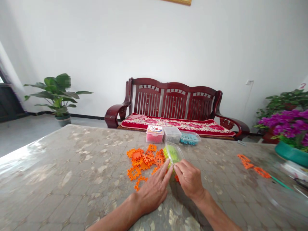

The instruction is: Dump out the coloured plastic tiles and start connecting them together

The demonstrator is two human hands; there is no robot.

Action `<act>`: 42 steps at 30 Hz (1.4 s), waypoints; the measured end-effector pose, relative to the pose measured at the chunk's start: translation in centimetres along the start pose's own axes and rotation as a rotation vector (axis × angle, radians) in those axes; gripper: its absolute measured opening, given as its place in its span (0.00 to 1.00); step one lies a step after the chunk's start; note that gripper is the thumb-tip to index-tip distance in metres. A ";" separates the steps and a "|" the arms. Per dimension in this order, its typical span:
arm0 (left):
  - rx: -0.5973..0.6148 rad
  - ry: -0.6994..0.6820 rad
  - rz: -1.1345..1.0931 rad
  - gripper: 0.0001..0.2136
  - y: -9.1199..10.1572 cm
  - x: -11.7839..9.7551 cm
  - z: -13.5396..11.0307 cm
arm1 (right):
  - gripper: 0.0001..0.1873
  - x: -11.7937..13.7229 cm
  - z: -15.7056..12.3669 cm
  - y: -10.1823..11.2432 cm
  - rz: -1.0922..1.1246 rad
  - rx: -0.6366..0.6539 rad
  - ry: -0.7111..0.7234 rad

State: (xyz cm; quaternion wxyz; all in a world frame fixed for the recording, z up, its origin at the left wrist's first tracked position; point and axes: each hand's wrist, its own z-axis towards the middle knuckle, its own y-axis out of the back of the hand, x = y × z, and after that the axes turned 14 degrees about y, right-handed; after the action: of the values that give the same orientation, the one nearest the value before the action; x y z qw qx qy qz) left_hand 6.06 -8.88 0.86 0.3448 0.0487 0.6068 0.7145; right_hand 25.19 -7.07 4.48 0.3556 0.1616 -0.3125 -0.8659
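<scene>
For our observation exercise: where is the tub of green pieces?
Head view, mid-table: the tub of green pieces is tilted between the left hand and right hand, right of the orange pieces.

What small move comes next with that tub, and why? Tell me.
Probably lower the tub flat onto bare table. It stands tilted against the orange pieces, the right hand pinching its near end and the left hand only touching it. Tilted like that, the green pieces inside could spill.
</scene>
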 end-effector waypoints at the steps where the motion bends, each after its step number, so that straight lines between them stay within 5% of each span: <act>1: 0.001 -0.008 -0.002 0.51 -0.1 0.0 0.0 | 0.17 -0.1 0.0 0.0 0.006 -0.004 -0.003; 17: -0.083 0.031 -0.071 0.36 0.0 -0.5 0.5 | 0.17 -0.2 0.2 0.0 0.028 -0.041 0.001; 27: -0.209 0.113 0.127 0.25 1.2 -0.6 0.9 | 0.12 -0.1 0.7 0.0 -0.011 -0.083 0.007; 32: -0.174 0.078 -0.069 0.14 1.6 0.0 1.5 | 0.09 -0.2 0.6 0.1 -0.014 -0.144 0.051; 37: -0.411 0.420 -0.528 0.18 0.9 1.1 2.5 | 0.09 -0.2 0.4 0.3 0.021 -0.181 0.080; 42: -0.379 0.637 -0.750 0.35 0.7 2.3 3.6 | 0.10 0.4 0.4 0.4 0.044 -0.154 0.209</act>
State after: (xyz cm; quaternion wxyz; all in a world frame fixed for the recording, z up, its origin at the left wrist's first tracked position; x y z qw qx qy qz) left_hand 5.80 -4.60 1.65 0.3783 -0.4546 0.5173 0.6186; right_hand 24.93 -7.48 5.02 0.4162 0.2162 -0.2100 -0.8579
